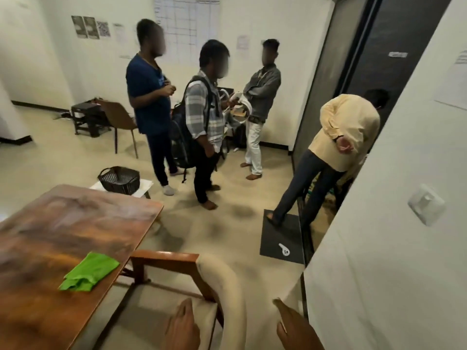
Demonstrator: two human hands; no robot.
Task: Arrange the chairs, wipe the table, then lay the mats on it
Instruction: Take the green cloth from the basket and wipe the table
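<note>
In a pale-walled room the wooden table (63, 236) bears only a green cloth (89, 271) near its chair-side edge, no mats visible, while beside it the left hand (180, 327) and right hand (294, 329), fingers straight and empty, flank the padded chair (227, 286), suggesting arranging has barely begun.

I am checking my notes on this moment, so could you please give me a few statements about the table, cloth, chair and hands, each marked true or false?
1. A green cloth lies on the wooden table. True.
2. Mats are already laid on the table. False: only the cloth shows on it.
3. The left hand grips the cloth. False: it hovers open by the chair, apart from the cloth.
4. The right hand holds nothing. True.
5. A dark basket sits beyond the table's far end. True.
</note>
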